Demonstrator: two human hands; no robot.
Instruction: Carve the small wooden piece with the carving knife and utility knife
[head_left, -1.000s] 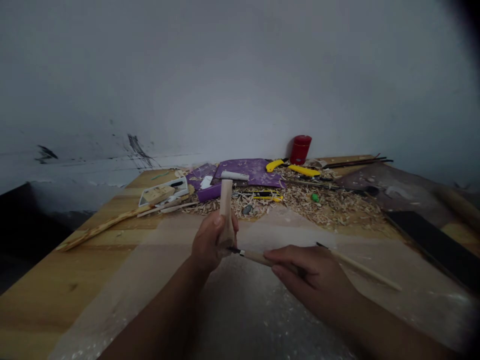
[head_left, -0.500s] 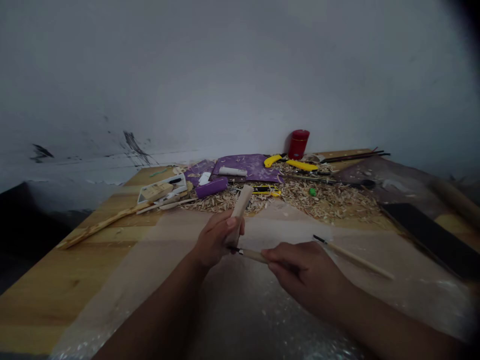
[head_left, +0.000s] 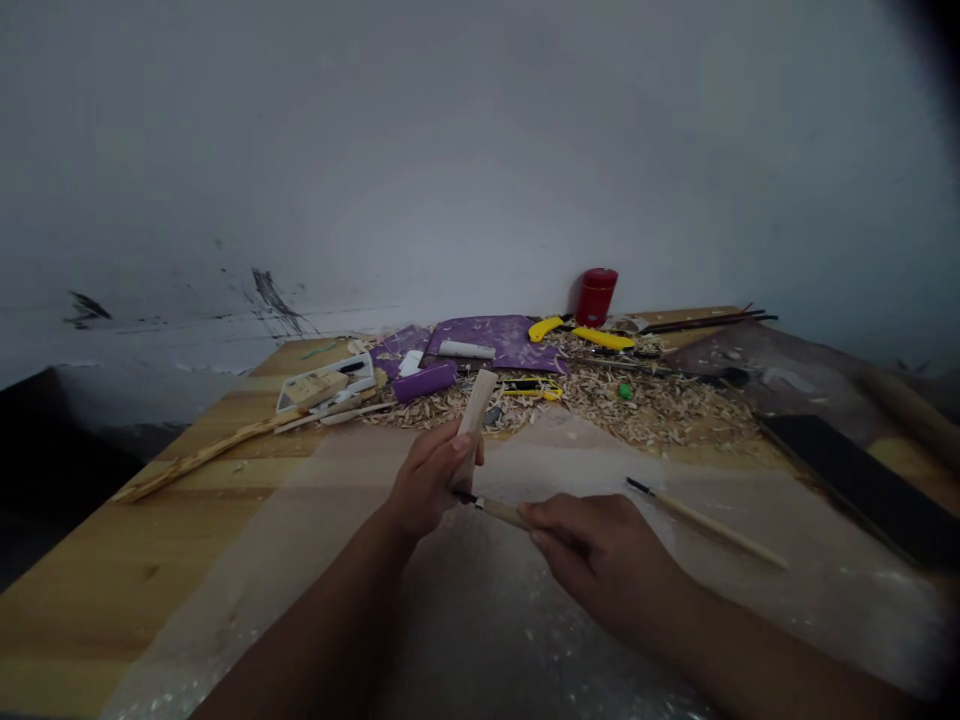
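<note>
- The person's left hand (head_left: 431, 480), at lower centre of the frame, is curled closed around a block of pale wood (head_left: 471, 425). The fingers wrap its lower half, and the upper end points up and slightly right, tilted, above the table.
- The right hand (head_left: 600, 555), at lower centre-right, is closed in a pinch, with thumb and fingers around the pale shaft of a slim carving tool (head_left: 501, 513).
- The tool lies nearly level, and its dark tip reaches the lower end of the block beside the left hand. Whether the tip touches the wood is too small to tell.
- A second slim wooden tool with a black tip (head_left: 709, 525) lies to the right of the right hand, on a translucent plastic sheet (head_left: 480, 640).
- The sheet covers the front of a light wooden table (head_left: 142, 560).
- Behind the hands, at upper centre, is a wide scatter of wood shavings (head_left: 645, 405).
- Among the shavings are a purple mat (head_left: 514, 338), a purple cylinder (head_left: 424, 382) and a yellow utility knife (head_left: 532, 392).
- A red canister (head_left: 597, 297) stands near the wall.
- A white tray (head_left: 326, 388) and a long wooden strip (head_left: 202, 460) sit at left; a black flat board (head_left: 855, 490) lies at right.
</note>
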